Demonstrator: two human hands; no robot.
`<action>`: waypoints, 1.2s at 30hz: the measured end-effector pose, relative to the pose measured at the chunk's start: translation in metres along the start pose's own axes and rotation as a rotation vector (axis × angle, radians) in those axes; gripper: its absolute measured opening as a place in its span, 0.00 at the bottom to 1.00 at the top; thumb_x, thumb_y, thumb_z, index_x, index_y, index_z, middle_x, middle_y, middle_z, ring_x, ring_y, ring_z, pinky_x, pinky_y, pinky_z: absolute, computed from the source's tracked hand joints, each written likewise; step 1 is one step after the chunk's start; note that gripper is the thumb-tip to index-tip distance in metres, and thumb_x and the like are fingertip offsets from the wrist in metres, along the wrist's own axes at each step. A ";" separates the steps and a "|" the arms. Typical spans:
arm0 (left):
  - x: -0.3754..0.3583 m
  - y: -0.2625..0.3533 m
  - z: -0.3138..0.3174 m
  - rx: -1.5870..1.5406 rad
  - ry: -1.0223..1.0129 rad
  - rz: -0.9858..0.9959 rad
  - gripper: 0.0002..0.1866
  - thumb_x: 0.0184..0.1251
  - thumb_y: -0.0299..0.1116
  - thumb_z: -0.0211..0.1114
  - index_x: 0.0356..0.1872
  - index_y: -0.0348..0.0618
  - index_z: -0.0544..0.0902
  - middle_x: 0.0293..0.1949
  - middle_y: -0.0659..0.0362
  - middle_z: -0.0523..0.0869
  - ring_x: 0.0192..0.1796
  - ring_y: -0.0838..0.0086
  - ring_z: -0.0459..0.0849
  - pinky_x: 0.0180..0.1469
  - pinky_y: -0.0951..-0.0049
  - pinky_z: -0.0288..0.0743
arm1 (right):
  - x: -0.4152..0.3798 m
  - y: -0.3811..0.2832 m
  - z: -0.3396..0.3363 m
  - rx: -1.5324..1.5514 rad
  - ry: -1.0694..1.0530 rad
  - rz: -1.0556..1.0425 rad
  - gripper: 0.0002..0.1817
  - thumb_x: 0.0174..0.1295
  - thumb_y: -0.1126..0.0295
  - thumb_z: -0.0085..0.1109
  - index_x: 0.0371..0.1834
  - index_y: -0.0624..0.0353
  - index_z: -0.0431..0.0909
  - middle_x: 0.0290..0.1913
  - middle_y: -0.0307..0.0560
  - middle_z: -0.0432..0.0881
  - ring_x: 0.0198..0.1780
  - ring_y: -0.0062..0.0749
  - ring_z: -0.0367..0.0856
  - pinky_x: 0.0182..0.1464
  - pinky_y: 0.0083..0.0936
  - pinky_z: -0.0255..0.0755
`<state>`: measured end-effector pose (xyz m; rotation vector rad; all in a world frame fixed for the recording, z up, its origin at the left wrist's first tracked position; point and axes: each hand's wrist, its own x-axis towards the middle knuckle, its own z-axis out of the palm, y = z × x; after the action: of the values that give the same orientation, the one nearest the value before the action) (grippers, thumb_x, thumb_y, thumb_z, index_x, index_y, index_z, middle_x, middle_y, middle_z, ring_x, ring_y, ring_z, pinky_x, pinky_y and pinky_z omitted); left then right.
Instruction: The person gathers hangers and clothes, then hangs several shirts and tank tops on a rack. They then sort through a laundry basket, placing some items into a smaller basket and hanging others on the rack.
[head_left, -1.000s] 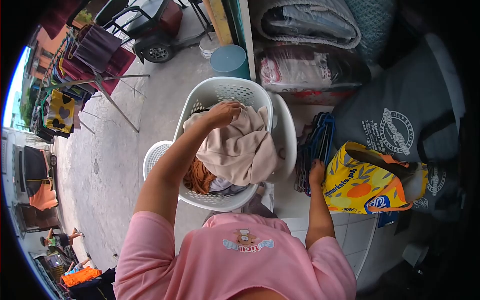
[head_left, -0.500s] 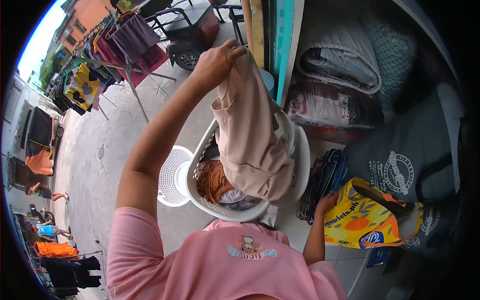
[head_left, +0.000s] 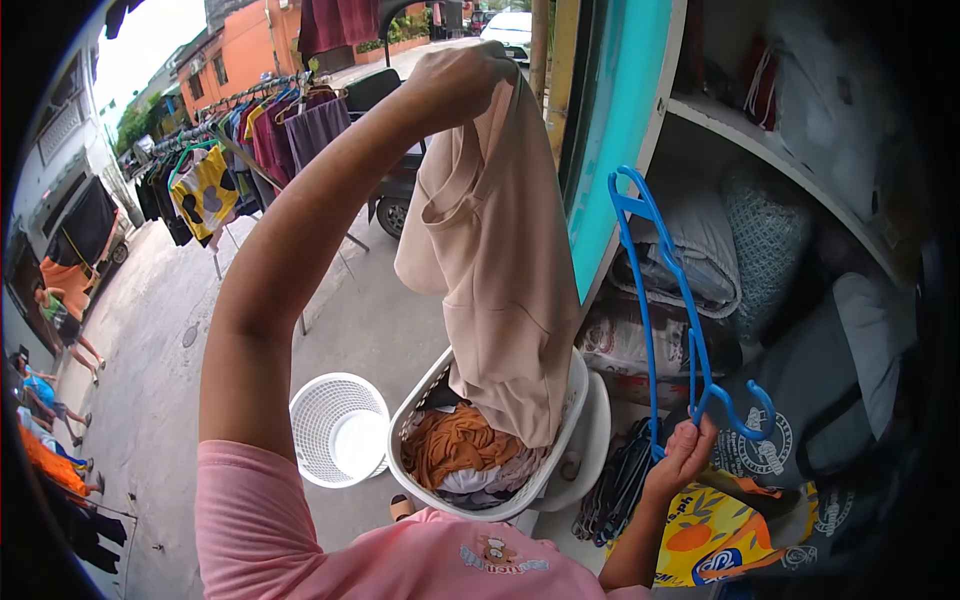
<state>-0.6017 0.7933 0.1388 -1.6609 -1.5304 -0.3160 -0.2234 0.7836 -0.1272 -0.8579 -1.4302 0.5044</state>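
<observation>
High in front of me, my left hand (head_left: 462, 88) is closed on the top of a beige garment (head_left: 500, 270). The garment hangs down, and its lower end reaches into a white laundry basket (head_left: 400, 425). Inside the basket lie a brown cloth (head_left: 450, 447) and some pale crumpled clothes (head_left: 475, 480). On the right, my right hand (head_left: 688, 450) grips a blue clothes hanger (head_left: 697, 340) close to its hook. Below that hand is a bunch of dark hangers (head_left: 612, 500), beside a yellow shopping bag (head_left: 690, 530).
A smaller white basket (head_left: 340, 430) stands on the ground to the left. Shelves (head_left: 760, 135) with wrapped bedding (head_left: 690, 260) rise at the right, by a teal door frame (head_left: 625, 130). Clothes racks (head_left: 240, 150) and people (head_left: 70, 330) are out on the street.
My right hand has risen from the bunch of hangers with the blue hanger in it. My left hand has lifted the beige garment higher. My view has tilted up.
</observation>
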 end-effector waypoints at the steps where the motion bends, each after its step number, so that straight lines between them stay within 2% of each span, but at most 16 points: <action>1: 0.012 -0.008 -0.024 0.049 0.071 -0.014 0.16 0.54 0.24 0.53 0.43 0.52 0.80 0.42 0.56 0.79 0.41 0.60 0.81 0.39 0.64 0.76 | 0.013 -0.013 0.010 0.053 -0.012 -0.066 0.11 0.68 0.68 0.38 0.45 0.60 0.69 0.22 0.32 0.61 0.19 0.11 0.53 0.19 0.11 0.49; 3: 0.039 -0.013 -0.077 0.170 0.016 -0.225 0.22 0.48 0.17 0.49 0.45 0.48 0.78 0.46 0.54 0.79 0.40 0.64 0.82 0.39 0.65 0.76 | 0.038 -0.036 0.024 0.116 -0.023 -0.157 0.11 0.68 0.68 0.38 0.44 0.61 0.69 0.21 0.31 0.60 0.19 0.11 0.53 0.19 0.11 0.49; 4: 0.053 -0.049 -0.077 0.133 0.321 0.051 0.13 0.48 0.18 0.51 0.36 0.35 0.78 0.36 0.52 0.82 0.38 0.62 0.80 0.42 0.69 0.75 | 0.048 -0.047 0.029 0.230 -0.038 -0.107 0.11 0.68 0.67 0.38 0.44 0.61 0.69 0.21 0.31 0.59 0.19 0.10 0.53 0.19 0.10 0.50; 5: 0.058 -0.052 -0.088 0.147 0.337 0.048 0.13 0.48 0.18 0.51 0.36 0.35 0.78 0.36 0.52 0.82 0.38 0.62 0.80 0.42 0.69 0.75 | 0.056 -0.058 0.033 0.343 -0.057 -0.053 0.11 0.69 0.67 0.37 0.44 0.61 0.69 0.21 0.31 0.59 0.18 0.10 0.53 0.19 0.10 0.51; 7: 0.072 -0.046 -0.110 0.094 0.055 0.018 0.13 0.46 0.17 0.50 0.35 0.35 0.77 0.36 0.49 0.81 0.38 0.58 0.80 0.41 0.66 0.74 | 0.066 -0.078 0.037 0.367 -0.046 -0.071 0.11 0.68 0.67 0.38 0.43 0.61 0.69 0.21 0.32 0.59 0.18 0.10 0.53 0.18 0.10 0.50; 8: 0.067 -0.037 -0.112 0.169 -0.012 0.109 0.11 0.55 0.21 0.51 0.38 0.35 0.77 0.35 0.51 0.82 0.38 0.61 0.80 0.40 0.66 0.73 | 0.068 -0.084 0.038 0.421 -0.058 -0.049 0.11 0.68 0.66 0.39 0.43 0.60 0.69 0.21 0.32 0.59 0.18 0.10 0.53 0.18 0.10 0.50; 9: 0.061 -0.026 -0.099 -0.217 -0.218 -0.055 0.23 0.45 0.13 0.50 0.44 0.47 0.77 0.44 0.53 0.78 0.43 0.64 0.80 0.43 0.65 0.74 | 0.068 -0.089 0.039 0.470 -0.070 -0.024 0.11 0.68 0.65 0.40 0.43 0.60 0.69 0.21 0.32 0.59 0.17 0.10 0.53 0.17 0.10 0.50; 11: 0.043 -0.018 -0.073 -0.127 -0.265 0.245 0.26 0.51 0.15 0.48 0.51 0.50 0.77 0.47 0.49 0.78 0.49 0.60 0.78 0.50 0.64 0.72 | 0.060 -0.094 0.048 0.573 -0.056 0.065 0.11 0.67 0.65 0.40 0.41 0.59 0.69 0.21 0.33 0.60 0.17 0.12 0.54 0.17 0.10 0.50; 13: 0.020 0.002 -0.048 -0.195 -0.503 0.222 0.28 0.49 0.15 0.48 0.52 0.52 0.77 0.50 0.50 0.75 0.54 0.58 0.74 0.56 0.63 0.68 | 0.050 -0.095 0.060 0.868 -0.082 0.239 0.10 0.67 0.62 0.41 0.38 0.56 0.67 0.21 0.36 0.63 0.16 0.15 0.57 0.16 0.11 0.51; 18: -0.029 0.042 0.005 -0.367 -0.719 0.279 0.30 0.47 0.17 0.51 0.56 0.51 0.73 0.48 0.47 0.76 0.54 0.55 0.74 0.55 0.64 0.69 | 0.038 -0.108 0.095 0.956 -0.124 0.318 0.08 0.68 0.61 0.41 0.39 0.52 0.62 0.24 0.39 0.67 0.16 0.16 0.59 0.16 0.11 0.52; 23: -0.045 0.054 0.025 -0.451 -0.822 0.361 0.26 0.49 0.21 0.54 0.55 0.47 0.71 0.46 0.49 0.74 0.52 0.58 0.74 0.53 0.64 0.70 | 0.033 -0.120 0.130 1.025 0.014 0.135 0.08 0.68 0.62 0.40 0.39 0.53 0.59 0.25 0.42 0.67 0.23 0.21 0.64 0.24 0.17 0.61; 29: -0.038 0.061 0.011 -0.755 -0.969 0.083 0.23 0.51 0.21 0.56 0.53 0.45 0.72 0.43 0.51 0.75 0.48 0.59 0.75 0.52 0.69 0.72 | 0.010 -0.096 0.189 0.656 0.076 -0.185 0.06 0.69 0.68 0.36 0.38 0.58 0.57 0.26 0.43 0.66 0.25 0.23 0.63 0.32 0.21 0.63; 30: -0.038 0.055 0.018 -0.602 -0.847 0.273 0.24 0.50 0.19 0.57 0.53 0.44 0.72 0.44 0.51 0.75 0.50 0.59 0.74 0.54 0.69 0.71 | 0.005 -0.093 0.196 0.627 0.090 -0.143 0.07 0.68 0.66 0.39 0.37 0.58 0.59 0.25 0.42 0.68 0.26 0.24 0.65 0.33 0.22 0.61; 33: -0.046 0.036 0.020 -0.745 -0.751 0.194 0.26 0.48 0.18 0.59 0.53 0.43 0.71 0.47 0.51 0.74 0.52 0.59 0.73 0.55 0.69 0.70 | 0.002 -0.064 0.199 0.296 -0.042 -0.141 0.07 0.66 0.68 0.42 0.34 0.59 0.62 0.24 0.40 0.71 0.28 0.26 0.67 0.36 0.23 0.60; 34: -0.051 0.028 0.012 -0.591 -0.636 0.245 0.28 0.48 0.17 0.59 0.55 0.43 0.70 0.50 0.51 0.73 0.55 0.59 0.71 0.57 0.69 0.69 | 0.005 -0.046 0.197 0.090 -0.048 -0.226 0.07 0.65 0.69 0.44 0.32 0.59 0.65 0.24 0.39 0.74 0.30 0.30 0.68 0.38 0.25 0.60; 36: -0.066 0.005 0.021 -0.490 -0.639 0.148 0.27 0.48 0.18 0.58 0.55 0.42 0.70 0.47 0.52 0.75 0.52 0.60 0.74 0.52 0.69 0.71 | 0.014 -0.018 0.185 -0.147 -0.118 -0.339 0.06 0.63 0.72 0.48 0.41 0.62 0.69 0.33 0.46 0.77 0.35 0.39 0.70 0.45 0.34 0.60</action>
<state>-0.6187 0.7626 0.0791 -2.4122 -1.8679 -0.0767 -0.4053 0.8216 -0.1183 -0.6898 -1.6974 0.1970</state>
